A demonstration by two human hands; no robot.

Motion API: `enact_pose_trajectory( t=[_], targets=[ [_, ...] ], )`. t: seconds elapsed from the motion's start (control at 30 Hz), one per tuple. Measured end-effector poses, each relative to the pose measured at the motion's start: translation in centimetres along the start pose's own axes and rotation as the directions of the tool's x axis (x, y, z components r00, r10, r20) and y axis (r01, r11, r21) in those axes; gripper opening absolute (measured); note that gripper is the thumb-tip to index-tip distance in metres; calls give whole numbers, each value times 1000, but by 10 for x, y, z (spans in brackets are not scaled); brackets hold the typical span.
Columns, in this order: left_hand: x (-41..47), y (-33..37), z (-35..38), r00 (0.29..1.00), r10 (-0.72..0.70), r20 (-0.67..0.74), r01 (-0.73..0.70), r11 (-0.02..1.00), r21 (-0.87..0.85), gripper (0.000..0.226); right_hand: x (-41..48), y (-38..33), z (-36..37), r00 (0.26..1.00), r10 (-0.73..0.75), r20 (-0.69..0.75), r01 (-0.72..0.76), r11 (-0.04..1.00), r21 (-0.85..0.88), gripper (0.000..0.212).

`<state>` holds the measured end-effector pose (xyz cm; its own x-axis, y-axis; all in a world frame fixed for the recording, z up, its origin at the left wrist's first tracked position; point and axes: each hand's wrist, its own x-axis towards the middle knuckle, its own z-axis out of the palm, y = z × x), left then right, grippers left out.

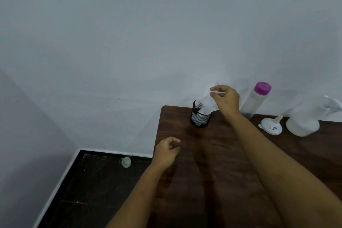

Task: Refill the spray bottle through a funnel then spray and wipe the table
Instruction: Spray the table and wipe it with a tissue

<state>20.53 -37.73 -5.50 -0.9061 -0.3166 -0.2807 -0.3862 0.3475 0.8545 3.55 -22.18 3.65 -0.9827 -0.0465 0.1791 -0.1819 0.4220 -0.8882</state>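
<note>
A dark wooden table (212, 153) fills the lower right. My right hand (226, 99) pinches a white tissue (208, 102) that sticks out of a black mesh cup (200, 116) at the table's far left corner. My left hand (165, 151) hovers over the table's left edge, its fingers loosely curled and holding nothing. A white funnel (272, 125) lies on its side at the back right. Beside it stands the white spray bottle (305, 120), its trigger head at the frame's right edge. A clear bottle with a purple cap (256, 99) stands against the wall.
A pale wall rises directly behind the table. Left of the table lies dark floor with a white skirting strip, and a small green cup (126, 162) sits on it near the wall. Wet-looking streaks mark the table top between my arms.
</note>
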Motion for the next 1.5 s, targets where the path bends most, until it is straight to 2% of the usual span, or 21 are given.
enact_pose_trajectory(
  t=[0.07, 0.13, 0.23, 0.3, 0.4, 0.47, 0.5, 0.57, 0.63, 0.7, 0.77, 0.9, 0.97, 1.03, 1.17, 1.23, 1.33, 1.5],
  targets=[
    [-3, 1, -2, 1000, -7, -13, 6, 999, -35, 21, -13, -5, -5, 1000, 23, -9, -22, 993, 118, 8],
    [-8, -3, -3, 999, -33, -33, 30, 997, -76, 21, -30, 0, -5, 994, 93, 61, -103, 974, 200, 9],
    [-17, -11, -1, 997, -56, -55, 49, 993, -108, 22, -55, 12, -5, 980, 155, 122, -179, 959, 219, 12],
    [-21, -15, 1, 996, -68, -59, 61, 991, -117, 23, -67, 15, -5, 989, 111, 98, -130, 969, 211, 18],
    [-27, -22, 6, 995, -82, -62, 74, 989, -125, 23, -87, 13, -6, 998, -65, 0, 64, 990, 122, 29],
    [-31, -27, 9, 994, -78, -73, 70, 992, -104, 25, -109, 20, -3, 990, -141, 23, 140, 989, 52, 35],
    [-33, -31, 11, 994, -70, -82, 63, 995, -84, 26, -121, 28, -1, 985, -150, 87, 149, 989, 18, 37],
    [-38, -36, 14, 994, -40, -99, 37, 999, -32, 29, -145, 48, 3, 941, -94, 326, 131, 987, -94, 32],
    [-45, -40, 16, 993, -21, -113, 21, 1000, -2, 30, -168, 62, 6, 855, 30, 518, 159, 935, -317, 26],
    [-51, -46, 18, 992, -12, -129, 13, 1000, 11, 30, -183, 70, 8, 864, 50, 501, 196, 883, -427, 30],
    [-57, -52, 18, 987, 8, -159, -1, 999, 46, 31, -190, 75, 13, 884, 16, 467, 221, 866, -448, 35],
    [-66, -61, 14, 972, 104, -210, -83, 991, 106, 36, -207, 89, 43, 758, 144, 636, 361, 720, -592, 69],
    [-67, -66, 14, 966, 149, -210, -122, 983, 134, 38, -218, 95, 62, 746, 198, 635, 367, 674, -641, 80],
    [-68, -72, 16, 962, 191, -193, -158, 972, 171, 36, -227, 95, 74, 732, 169, 660, 397, 682, -614, 87],
    [-69, -77, 23, 955, 227, -189, -190, 962, 196, 28, -243, 99, 71, 582, -1, 813, 604, 670, -431, 71],
    [-68, -76, 27, 952, 232, -202, -191, 961, 201, 30, -244, 107, 55, 548, -41, 836, 640, 664, -387, 70],
    [-65, -73, 35, 953, 248, -175, -203, 949, 239, 36, -230, 121, 25, 586, -2, 810, 622, 642, -448, 74],
    [-59, -71, 41, 958, 243, -151, -193, 939, 286, 40, -172, 140, 5, 784, 143, 604, 399, 629, -667, 99]
  ],
)
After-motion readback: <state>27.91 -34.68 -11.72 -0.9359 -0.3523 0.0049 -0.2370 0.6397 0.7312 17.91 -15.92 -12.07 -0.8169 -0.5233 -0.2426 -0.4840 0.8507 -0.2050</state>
